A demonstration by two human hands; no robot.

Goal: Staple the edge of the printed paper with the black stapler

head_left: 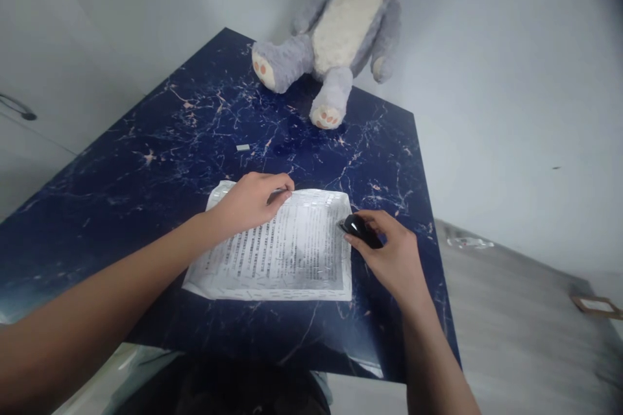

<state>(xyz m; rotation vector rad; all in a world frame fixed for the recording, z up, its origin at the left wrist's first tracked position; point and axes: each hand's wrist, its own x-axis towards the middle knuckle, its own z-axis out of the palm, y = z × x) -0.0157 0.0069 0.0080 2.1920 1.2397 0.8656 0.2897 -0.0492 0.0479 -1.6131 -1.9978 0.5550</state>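
Note:
A stack of printed paper sheets (287, 253) lies on the dark blue marbled table (146, 168). My left hand (250, 200) rests on the stack's top edge, fingers curled and pinching the paper near its upper middle. My right hand (389, 253) sits at the stack's right edge and is closed around a small black stapler (359, 228), whose nose touches the upper right corner of the sheets.
A grey and cream plush toy (335, 39) sits at the table's far corner against the white wall. A small pale strip (243, 147) lies on the table beyond the paper. Grey floor and a small framed object (596, 305) are at the right.

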